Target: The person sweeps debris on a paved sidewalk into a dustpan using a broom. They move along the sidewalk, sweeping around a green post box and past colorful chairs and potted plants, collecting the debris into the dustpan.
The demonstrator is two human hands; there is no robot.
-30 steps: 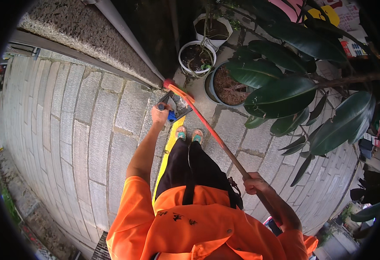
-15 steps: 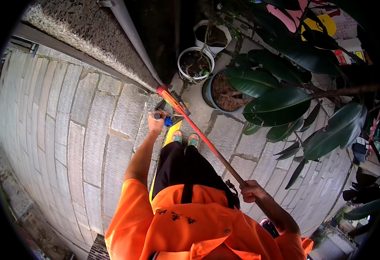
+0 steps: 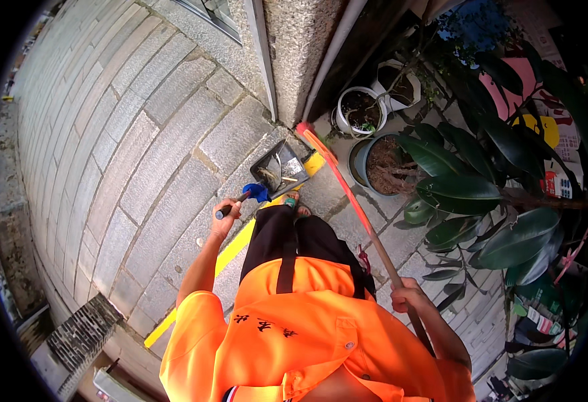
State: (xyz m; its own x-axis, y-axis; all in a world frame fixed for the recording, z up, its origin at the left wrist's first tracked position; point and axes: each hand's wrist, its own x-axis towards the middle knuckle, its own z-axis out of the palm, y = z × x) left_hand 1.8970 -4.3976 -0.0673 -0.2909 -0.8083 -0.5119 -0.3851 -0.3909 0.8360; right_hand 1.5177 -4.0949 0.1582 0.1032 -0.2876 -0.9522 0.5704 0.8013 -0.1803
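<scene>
My left hand (image 3: 225,220) is closed around the dark handle of a dustpan (image 3: 259,163). A blue piece shows where the handle meets the pan. The black pan rests on the paving just ahead of my feet, with bits of dry litter (image 3: 282,175) in it. My right hand (image 3: 408,295) grips the brown lower part of a broom's long pole (image 3: 356,213). That pole runs up and left, turning red, to an orange-red end (image 3: 316,141) near the wall corner beside the pan. What lies beyond that end is hard to make out.
A rough stone wall corner (image 3: 304,53) with a grey pipe rises ahead. To its right stand a white pot (image 3: 361,110), a blue-grey pot (image 3: 382,164) and a large-leaved plant (image 3: 461,194). A yellow line (image 3: 233,246) crosses the stone paving (image 3: 166,157) by my feet.
The view has turned, so wall and pots sit further right. My left hand and the dustpan have come apart from my body's front, and the pan now shows fully. Both hands keep their grips.
</scene>
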